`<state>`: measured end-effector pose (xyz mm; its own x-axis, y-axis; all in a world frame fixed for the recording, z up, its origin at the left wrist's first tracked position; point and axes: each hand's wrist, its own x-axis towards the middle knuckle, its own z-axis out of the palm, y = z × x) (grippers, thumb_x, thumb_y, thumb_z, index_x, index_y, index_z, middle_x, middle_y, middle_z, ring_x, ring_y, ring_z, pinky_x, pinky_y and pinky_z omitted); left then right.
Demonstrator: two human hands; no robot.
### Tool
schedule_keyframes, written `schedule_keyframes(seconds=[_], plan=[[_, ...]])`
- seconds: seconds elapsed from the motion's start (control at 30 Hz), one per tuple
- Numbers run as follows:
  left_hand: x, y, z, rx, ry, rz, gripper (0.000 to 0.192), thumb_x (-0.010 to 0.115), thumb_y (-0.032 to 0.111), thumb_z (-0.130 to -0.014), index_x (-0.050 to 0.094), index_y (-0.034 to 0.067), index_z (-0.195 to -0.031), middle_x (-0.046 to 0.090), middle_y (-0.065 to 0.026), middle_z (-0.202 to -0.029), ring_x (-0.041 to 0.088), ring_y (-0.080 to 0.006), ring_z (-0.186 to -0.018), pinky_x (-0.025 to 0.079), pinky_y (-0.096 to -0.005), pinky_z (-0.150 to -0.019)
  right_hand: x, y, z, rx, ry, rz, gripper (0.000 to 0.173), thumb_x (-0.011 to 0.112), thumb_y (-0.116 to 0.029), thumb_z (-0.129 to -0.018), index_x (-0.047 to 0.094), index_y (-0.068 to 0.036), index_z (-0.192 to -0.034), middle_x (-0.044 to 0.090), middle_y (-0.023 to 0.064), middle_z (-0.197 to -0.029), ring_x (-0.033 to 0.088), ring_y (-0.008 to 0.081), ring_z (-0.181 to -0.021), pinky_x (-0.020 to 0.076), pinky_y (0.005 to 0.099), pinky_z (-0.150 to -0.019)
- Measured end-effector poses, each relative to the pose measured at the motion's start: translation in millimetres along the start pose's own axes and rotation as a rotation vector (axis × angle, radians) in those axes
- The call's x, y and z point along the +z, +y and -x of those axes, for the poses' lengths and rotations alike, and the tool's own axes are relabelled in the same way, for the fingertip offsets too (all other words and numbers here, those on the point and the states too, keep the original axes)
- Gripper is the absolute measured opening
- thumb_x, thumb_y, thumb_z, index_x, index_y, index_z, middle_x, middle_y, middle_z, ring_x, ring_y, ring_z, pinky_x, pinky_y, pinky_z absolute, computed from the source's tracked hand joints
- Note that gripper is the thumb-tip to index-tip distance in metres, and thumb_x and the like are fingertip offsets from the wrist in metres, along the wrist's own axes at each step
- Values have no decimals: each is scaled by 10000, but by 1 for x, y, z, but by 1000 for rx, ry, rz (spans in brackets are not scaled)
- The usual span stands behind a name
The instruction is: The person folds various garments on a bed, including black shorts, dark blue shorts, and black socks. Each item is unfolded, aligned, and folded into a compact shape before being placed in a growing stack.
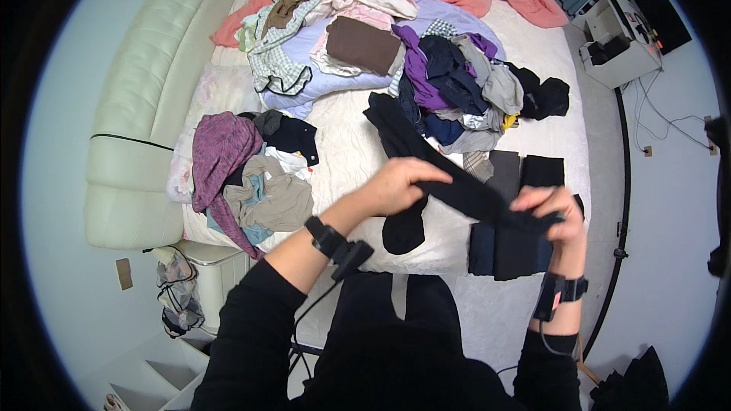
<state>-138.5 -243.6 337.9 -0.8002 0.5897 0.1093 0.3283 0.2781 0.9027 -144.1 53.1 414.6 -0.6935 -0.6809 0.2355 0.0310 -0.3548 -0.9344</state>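
A long black knitted garment (457,188), perhaps leggings or tights, stretches between my two hands above the bed. My left hand (400,185) grips it near its middle, fingers bent around the cloth. At the right, my right hand (551,211) pinches its other end, slightly blurred. Part of the black fabric hangs below my left hand onto the cream sheet (342,148). Folded dark garments (508,248) lie in a row at the bed's near right edge, partly under my right hand. A folded black piece (542,170) and a dark grey one (504,171) lie just beyond.
A mixed clothes heap (451,80) lies behind the black garment, and another pile (251,182) is at left. A folded brown cloth (364,45) tops a lilac pillow. The padded headboard (143,85) stands left; a white cabinet (617,40) stands far right.
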Motion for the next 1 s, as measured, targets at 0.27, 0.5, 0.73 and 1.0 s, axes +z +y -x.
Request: schedule_keyframes(seconds=[0.27, 0.5, 0.73, 1.0], plan=[[180, -146, 95, -286, -166, -26, 421, 562, -51, -638, 612, 44, -1046, 620, -100, -1066, 542, -267, -1052, 384, -379, -940, -9, 173, 82, 663, -98, -48, 325, 755, -135, -668, 678, 45, -928, 631, 176, -1090, 618, 281, -981, 458, 354, -888], [286, -200, 144, -420, -195, 15, 434, 596, 18, -648, 534, -17, -1076, 585, -160, -1039, 531, -330, -1018, 418, -394, -896, -10, 274, 131, 904, -149, -128, 323, 753, -92, -678, 680, -4, -980, 640, 151, -1080, 611, 256, -1016, 453, 343, -910], [299, -237, 159, -799, -222, 396, 422, 590, 90, -797, 455, -63, -1167, 571, -196, -1098, 536, -328, -1049, 441, -374, -868, -27, 314, 115, 864, 89, 73, 395, 681, -125, -773, 602, -34, -1149, 597, 97, -1173, 551, 204, -1095, 386, 308, -970], [301, -285, 177, -1065, 148, 390, 653, 592, 241, -866, 262, -53, -1347, 503, -258, -1221, 521, -328, -1122, 429, -357, -916, -39, 431, 153, 980, 1050, -23, 443, 606, -191, -873, 488, -14, -1261, 534, 81, -1216, 488, 148, -1091, 349, 264, -969]])
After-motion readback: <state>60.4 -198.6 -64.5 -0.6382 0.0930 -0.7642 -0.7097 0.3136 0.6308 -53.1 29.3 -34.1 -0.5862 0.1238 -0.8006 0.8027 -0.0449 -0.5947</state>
